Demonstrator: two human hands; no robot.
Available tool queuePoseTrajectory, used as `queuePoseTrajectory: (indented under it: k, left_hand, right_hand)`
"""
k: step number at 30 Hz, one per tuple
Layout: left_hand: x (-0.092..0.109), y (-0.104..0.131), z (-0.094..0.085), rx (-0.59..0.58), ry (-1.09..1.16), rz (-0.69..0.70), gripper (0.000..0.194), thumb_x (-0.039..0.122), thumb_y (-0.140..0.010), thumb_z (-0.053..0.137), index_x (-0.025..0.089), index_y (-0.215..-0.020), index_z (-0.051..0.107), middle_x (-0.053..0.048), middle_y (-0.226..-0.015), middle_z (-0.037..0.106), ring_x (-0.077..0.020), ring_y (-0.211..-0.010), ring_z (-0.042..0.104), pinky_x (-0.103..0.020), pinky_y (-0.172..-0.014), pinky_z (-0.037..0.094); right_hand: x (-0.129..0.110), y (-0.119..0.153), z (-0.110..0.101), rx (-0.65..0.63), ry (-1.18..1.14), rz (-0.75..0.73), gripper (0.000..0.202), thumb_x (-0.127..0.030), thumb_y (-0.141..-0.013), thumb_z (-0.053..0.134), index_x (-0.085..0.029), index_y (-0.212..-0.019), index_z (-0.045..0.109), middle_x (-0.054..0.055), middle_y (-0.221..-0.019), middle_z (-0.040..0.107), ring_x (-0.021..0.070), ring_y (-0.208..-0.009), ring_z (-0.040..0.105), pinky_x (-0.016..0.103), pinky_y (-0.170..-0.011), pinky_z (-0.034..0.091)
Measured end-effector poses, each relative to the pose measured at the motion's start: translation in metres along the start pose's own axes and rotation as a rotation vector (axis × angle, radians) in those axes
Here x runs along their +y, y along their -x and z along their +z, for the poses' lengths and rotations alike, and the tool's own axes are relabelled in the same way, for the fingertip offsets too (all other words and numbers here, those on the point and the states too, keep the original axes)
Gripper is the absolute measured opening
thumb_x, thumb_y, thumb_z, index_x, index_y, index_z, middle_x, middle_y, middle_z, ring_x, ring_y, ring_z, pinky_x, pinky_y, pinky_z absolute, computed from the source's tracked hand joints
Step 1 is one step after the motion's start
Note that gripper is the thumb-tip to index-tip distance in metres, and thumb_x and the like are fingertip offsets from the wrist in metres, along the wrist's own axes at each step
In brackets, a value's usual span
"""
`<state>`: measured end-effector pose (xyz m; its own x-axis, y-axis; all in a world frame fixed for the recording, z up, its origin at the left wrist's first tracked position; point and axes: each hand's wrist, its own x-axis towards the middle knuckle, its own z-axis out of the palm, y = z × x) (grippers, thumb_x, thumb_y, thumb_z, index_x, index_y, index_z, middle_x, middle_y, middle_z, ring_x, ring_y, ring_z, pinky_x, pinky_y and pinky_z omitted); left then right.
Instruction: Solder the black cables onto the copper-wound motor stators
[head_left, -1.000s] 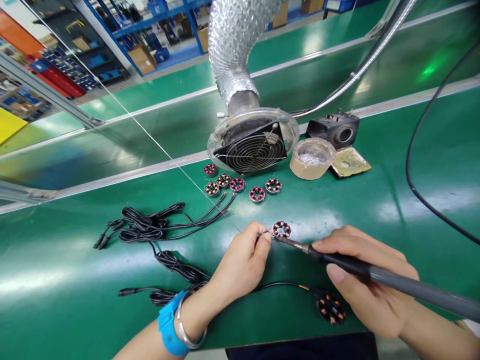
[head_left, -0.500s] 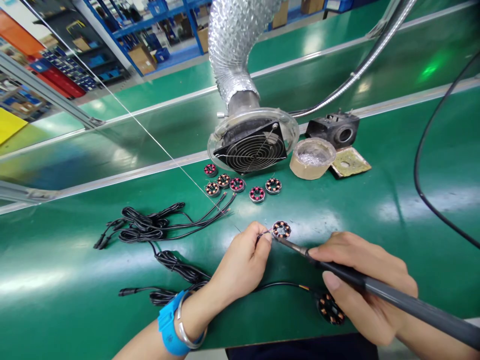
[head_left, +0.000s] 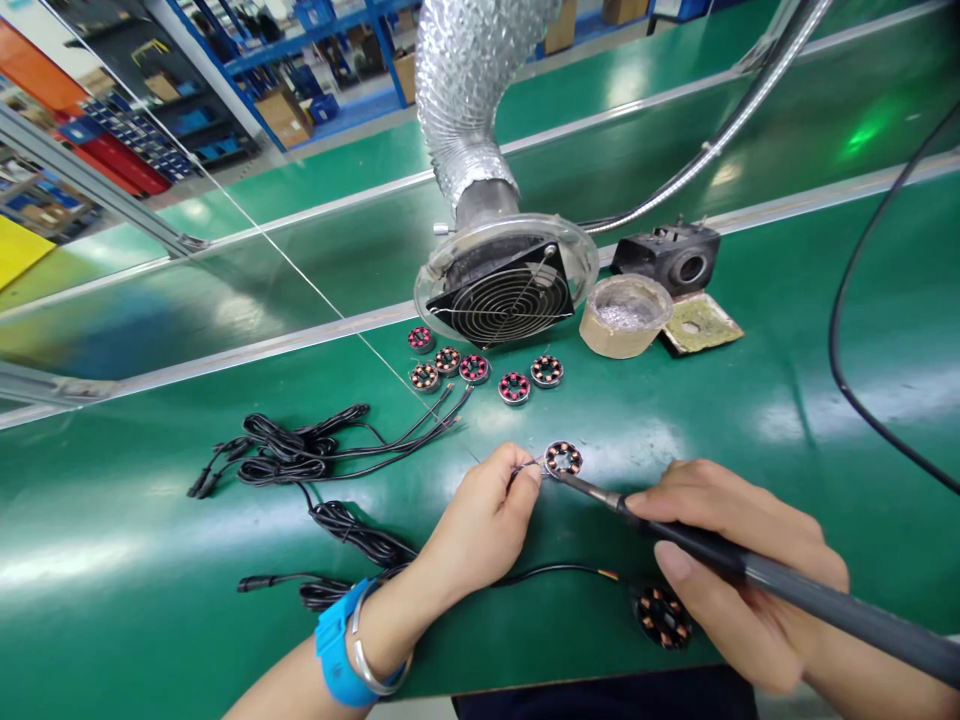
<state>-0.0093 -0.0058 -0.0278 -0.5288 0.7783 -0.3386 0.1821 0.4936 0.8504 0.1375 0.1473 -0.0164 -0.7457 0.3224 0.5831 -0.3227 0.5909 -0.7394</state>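
Note:
My left hand (head_left: 491,515) pinches thin wires (head_left: 531,464) beside a small round coil ring (head_left: 563,459) with copper windings, lying on the green table (head_left: 187,570). Between the fingers of my right hand (head_left: 742,560) is a dark soldering iron (head_left: 697,542), held like a pen. Its metal tip touches or nearly touches the ring's lower edge. Another coil ring (head_left: 663,615), joined to a black cable, lies left of my right hand, near the table's front edge.
Several coil rings (head_left: 514,388) lie below a fan hood (head_left: 510,300) on a foil duct (head_left: 461,100). Bundled black cables (head_left: 292,450) are at left. A tape roll (head_left: 625,318), a yellow sponge (head_left: 701,323) and a black metal holder (head_left: 667,260) stand at back right.
My right hand and the soldering iron have shifted slightly to the right. My left hand has barely moved and still pinches the wires.

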Motion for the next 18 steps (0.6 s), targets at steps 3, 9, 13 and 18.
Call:
queuePoseTrajectory:
  k: [3,9,13,18]
  left_hand:
    - [0.0014,0.0,0.0,-0.001,-0.002,-0.002,0.026,0.035,-0.1,0.038,0.021,-0.079,0.044,0.005,-0.065,0.044,-0.0127,-0.061,0.04,-0.026,-0.06,0.031]
    - [0.0032,0.0004,-0.0001,0.003,-0.017,0.003,0.026,0.035,-0.099,0.039,0.021,-0.078,0.044,0.005,-0.065,0.045,-0.0129,-0.062,0.04,-0.026,-0.06,0.031]
    - [-0.0011,-0.0015,-0.0006,-0.015,0.052,-0.017,0.028,0.038,-0.098,0.041,0.021,-0.077,0.045,0.005,-0.064,0.043,-0.012,-0.059,0.038,-0.025,-0.057,0.031]
    - [-0.0028,-0.0062,-0.0012,-0.074,0.273,-0.105,0.03,0.041,-0.094,0.046,0.019,-0.073,0.045,0.007,-0.059,0.038,-0.0088,-0.051,0.028,-0.022,-0.049,0.025]
  right_hand:
    - [0.0,0.0003,-0.0001,-0.01,-0.003,-0.001,0.031,-0.008,-0.077,0.053,-0.018,-0.104,0.066,0.005,-0.072,0.068,0.0161,-0.055,0.061,0.031,-0.047,0.05]
    - [-0.0008,-0.0007,0.0002,-0.006,0.014,-0.004,0.032,-0.008,-0.076,0.054,-0.018,-0.103,0.067,0.005,-0.071,0.069,0.0164,-0.055,0.061,0.03,-0.047,0.05]
    - [-0.0026,-0.0029,-0.0012,0.007,0.02,0.014,0.03,-0.009,-0.077,0.054,-0.019,-0.102,0.068,0.004,-0.071,0.069,0.0164,-0.055,0.062,0.03,-0.048,0.051]
    - [0.0021,-0.0006,-0.0019,0.039,0.028,-0.024,0.034,-0.009,-0.078,0.056,-0.019,-0.108,0.067,0.005,-0.076,0.069,0.0178,-0.061,0.064,0.031,-0.052,0.052]
